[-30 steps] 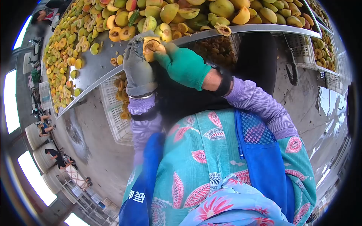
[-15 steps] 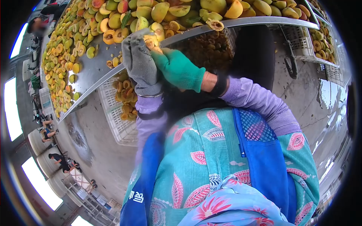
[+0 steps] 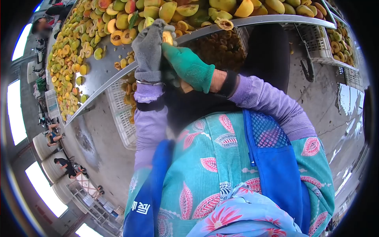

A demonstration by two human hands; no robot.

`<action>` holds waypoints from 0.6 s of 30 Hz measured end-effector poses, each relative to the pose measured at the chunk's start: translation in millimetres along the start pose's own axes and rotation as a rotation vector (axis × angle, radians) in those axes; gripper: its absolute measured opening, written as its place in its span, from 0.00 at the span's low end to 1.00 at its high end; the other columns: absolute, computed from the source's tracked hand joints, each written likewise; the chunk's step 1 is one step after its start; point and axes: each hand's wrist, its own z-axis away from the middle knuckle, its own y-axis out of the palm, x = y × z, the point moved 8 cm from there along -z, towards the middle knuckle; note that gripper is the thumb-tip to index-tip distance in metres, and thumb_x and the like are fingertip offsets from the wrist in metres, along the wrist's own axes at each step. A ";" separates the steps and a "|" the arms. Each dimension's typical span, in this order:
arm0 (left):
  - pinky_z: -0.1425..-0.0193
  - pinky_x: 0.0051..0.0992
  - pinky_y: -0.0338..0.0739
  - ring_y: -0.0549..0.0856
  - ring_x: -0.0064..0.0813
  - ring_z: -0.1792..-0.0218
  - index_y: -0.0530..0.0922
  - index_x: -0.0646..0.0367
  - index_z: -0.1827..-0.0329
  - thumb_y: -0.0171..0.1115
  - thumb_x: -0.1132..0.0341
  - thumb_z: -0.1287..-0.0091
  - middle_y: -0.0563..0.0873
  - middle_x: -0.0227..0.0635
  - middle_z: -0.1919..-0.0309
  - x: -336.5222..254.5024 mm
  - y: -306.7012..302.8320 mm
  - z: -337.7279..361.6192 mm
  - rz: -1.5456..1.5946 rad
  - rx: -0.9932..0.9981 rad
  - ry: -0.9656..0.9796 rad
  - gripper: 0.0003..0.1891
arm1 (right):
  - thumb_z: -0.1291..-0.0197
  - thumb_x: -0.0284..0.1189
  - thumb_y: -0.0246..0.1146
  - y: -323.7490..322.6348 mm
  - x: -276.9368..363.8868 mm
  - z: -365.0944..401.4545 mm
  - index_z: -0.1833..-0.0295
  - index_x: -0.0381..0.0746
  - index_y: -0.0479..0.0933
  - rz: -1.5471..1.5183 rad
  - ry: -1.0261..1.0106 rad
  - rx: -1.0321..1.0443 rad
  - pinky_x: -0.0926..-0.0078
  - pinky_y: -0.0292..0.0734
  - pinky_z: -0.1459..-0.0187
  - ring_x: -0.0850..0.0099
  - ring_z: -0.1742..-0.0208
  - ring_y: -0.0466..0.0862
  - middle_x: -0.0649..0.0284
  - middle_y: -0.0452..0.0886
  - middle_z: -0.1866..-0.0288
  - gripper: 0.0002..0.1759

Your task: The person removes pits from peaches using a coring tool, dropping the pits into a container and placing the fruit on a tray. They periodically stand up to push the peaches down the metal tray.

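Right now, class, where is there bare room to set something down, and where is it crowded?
Free: bare metal table left of the gray-gloved left hand, between the fruit heap and near rim; concrete floor left of the white crate. Crowded: the table beyond that hand, where fruit lies packed.

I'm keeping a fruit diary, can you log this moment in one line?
left hand: grey glove, holding fruit piece | right hand: green glove, at fruit piece | beside: metal table, fruit pile

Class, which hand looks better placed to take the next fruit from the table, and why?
Probably the grey-gloved left hand: it is nearer the fruit pile, while the green-gloved right hand sits farther back, a tan handle-like piece showing beneath it.
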 end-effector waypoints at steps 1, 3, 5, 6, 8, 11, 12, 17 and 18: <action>0.76 0.21 0.78 0.83 0.25 0.76 0.82 0.66 0.62 0.58 0.62 0.29 0.86 0.38 0.72 -0.3 2.3 -1.6 -0.022 0.028 -0.015 0.13 | 0.32 0.49 0.49 -1.0 5.0 1.0 0.63 0.35 0.74 0.069 -0.067 0.015 0.71 0.65 0.90 0.73 0.87 0.71 0.62 0.73 0.80 0.25; 0.76 0.21 0.77 0.83 0.24 0.76 0.82 0.66 0.62 0.58 0.62 0.29 0.87 0.38 0.72 -16.6 5.2 -1.2 -0.100 -0.020 0.157 0.14 | 0.31 0.48 0.49 -5.0 16.2 3.4 0.62 0.35 0.73 0.198 -0.209 0.041 0.71 0.65 0.90 0.73 0.87 0.71 0.62 0.73 0.80 0.25; 0.75 0.21 0.77 0.84 0.24 0.75 0.82 0.66 0.62 0.58 0.61 0.29 0.87 0.38 0.72 -20.7 12.7 -2.7 -0.185 0.051 0.182 0.14 | 0.31 0.48 0.49 -7.7 16.1 5.0 0.62 0.35 0.73 0.193 -0.186 0.040 0.71 0.66 0.89 0.72 0.87 0.71 0.62 0.73 0.80 0.25; 0.74 0.22 0.78 0.84 0.24 0.75 0.82 0.66 0.62 0.58 0.61 0.28 0.87 0.39 0.72 -18.8 14.1 -7.4 -0.231 0.136 0.127 0.14 | 0.31 0.47 0.49 -8.9 19.4 6.5 0.62 0.34 0.73 0.202 -0.177 0.043 0.71 0.66 0.89 0.72 0.87 0.71 0.62 0.73 0.80 0.24; 0.72 0.22 0.78 0.84 0.24 0.75 0.81 0.65 0.61 0.57 0.61 0.28 0.87 0.39 0.71 -17.5 18.8 -8.2 -0.211 0.186 0.084 0.14 | 0.31 0.47 0.49 -3.4 23.4 17.6 0.62 0.34 0.73 0.081 -0.163 -0.004 0.71 0.68 0.87 0.71 0.86 0.72 0.62 0.73 0.80 0.24; 0.69 0.23 0.79 0.84 0.24 0.74 0.81 0.64 0.58 0.55 0.63 0.28 0.88 0.39 0.70 -17.0 16.3 -2.4 -0.044 0.090 0.123 0.12 | 0.31 0.47 0.49 -2.2 25.4 15.3 0.62 0.34 0.73 0.133 -0.157 0.074 0.72 0.70 0.84 0.71 0.85 0.74 0.62 0.74 0.80 0.24; 0.68 0.23 0.80 0.85 0.24 0.73 0.81 0.64 0.58 0.55 0.65 0.28 0.88 0.38 0.70 -13.5 14.2 -2.3 -0.003 0.074 0.138 0.11 | 0.31 0.47 0.49 -3.4 25.4 13.4 0.62 0.35 0.73 0.185 -0.159 0.119 0.73 0.70 0.83 0.71 0.84 0.74 0.62 0.74 0.79 0.24; 0.59 0.28 0.82 0.87 0.30 0.63 0.81 0.64 0.55 0.56 0.68 0.35 0.87 0.39 0.63 -29.1 39.0 0.0 -1.169 0.443 0.942 0.11 | 0.31 0.52 0.47 -3.6 4.7 1.9 0.63 0.39 0.73 0.005 -0.048 0.146 0.77 0.66 0.87 0.74 0.87 0.71 0.65 0.71 0.82 0.25; 0.58 0.28 0.82 0.87 0.30 0.62 0.81 0.64 0.55 0.57 0.68 0.36 0.87 0.38 0.62 -25.9 32.3 -5.5 -0.978 0.407 0.790 0.11 | 0.31 0.53 0.47 -1.7 -3.4 -4.5 0.63 0.41 0.73 -0.134 -0.042 0.154 0.78 0.63 0.89 0.76 0.90 0.69 0.67 0.70 0.84 0.26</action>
